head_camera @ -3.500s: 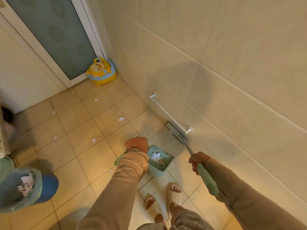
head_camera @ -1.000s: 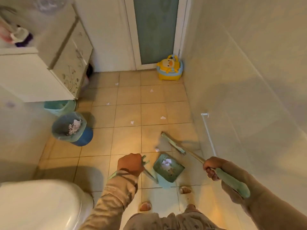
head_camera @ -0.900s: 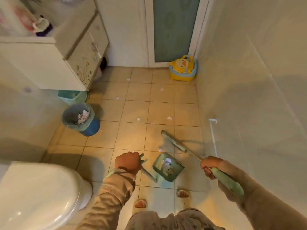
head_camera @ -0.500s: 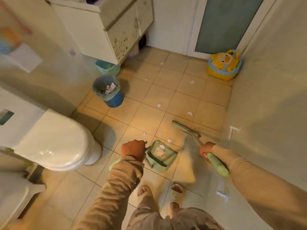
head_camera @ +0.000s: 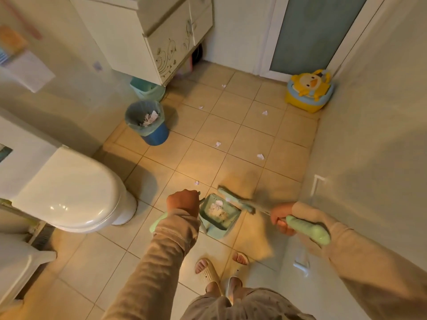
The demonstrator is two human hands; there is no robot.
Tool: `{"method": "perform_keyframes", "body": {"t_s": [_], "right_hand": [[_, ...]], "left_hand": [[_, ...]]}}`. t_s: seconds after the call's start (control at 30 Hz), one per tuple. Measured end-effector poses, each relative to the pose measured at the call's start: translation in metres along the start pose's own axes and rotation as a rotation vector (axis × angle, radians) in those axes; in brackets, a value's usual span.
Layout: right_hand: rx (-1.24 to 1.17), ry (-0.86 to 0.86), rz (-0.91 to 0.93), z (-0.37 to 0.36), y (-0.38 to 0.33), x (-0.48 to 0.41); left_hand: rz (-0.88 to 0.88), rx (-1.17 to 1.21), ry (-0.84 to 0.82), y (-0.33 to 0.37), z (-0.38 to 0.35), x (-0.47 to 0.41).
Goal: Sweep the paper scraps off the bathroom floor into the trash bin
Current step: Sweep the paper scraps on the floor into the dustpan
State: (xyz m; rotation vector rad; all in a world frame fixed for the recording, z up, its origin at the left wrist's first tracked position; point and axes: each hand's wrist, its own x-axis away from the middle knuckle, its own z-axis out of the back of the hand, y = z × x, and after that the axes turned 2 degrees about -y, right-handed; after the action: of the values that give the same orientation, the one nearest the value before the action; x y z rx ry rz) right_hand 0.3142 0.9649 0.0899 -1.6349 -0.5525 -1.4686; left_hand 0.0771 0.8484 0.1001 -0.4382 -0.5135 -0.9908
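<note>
Green dustpan (head_camera: 219,212) handle gripped in our closed left hand (head_camera: 183,203); right hand (head_camera: 280,218) fisted round broom (head_camera: 235,202) handle, head touching pan's rim, scraps (head_camera: 216,207) inside.

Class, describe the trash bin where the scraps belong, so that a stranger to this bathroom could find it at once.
Start at the white toilet on the left and look past it toward the cabinet. The trash bin stands on the floor before it: round, blue, lined with a grey-green bag, crumpled paper inside. The smaller green container behind it sits under the cabinet.
</note>
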Motion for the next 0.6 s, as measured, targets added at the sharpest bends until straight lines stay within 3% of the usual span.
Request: {"method": "perform_keyframes", "body": {"t_s": [0.13,0.27,0.43,0.6], "right_hand": [[-0.019,-0.148,-0.018,0.022,-0.013,0.019],[0.155,-0.212,-0.173,0.022,-0.022,0.026],[0.205,-0.142,-0.172,0.011,-0.042,0.014],[0.251,-0.068,-0.035,-0.007,-0.081,-0.007]], "left_hand": [[-0.034,0.02,0.014,0.002,-0.003,0.005],[-0.019,0.005,0.023,-0.011,-0.003,0.005],[0.061,0.022,0.038,-0.043,-0.011,0.013],[0.242,0.235,0.034,-0.091,-0.011,0.017]]}}
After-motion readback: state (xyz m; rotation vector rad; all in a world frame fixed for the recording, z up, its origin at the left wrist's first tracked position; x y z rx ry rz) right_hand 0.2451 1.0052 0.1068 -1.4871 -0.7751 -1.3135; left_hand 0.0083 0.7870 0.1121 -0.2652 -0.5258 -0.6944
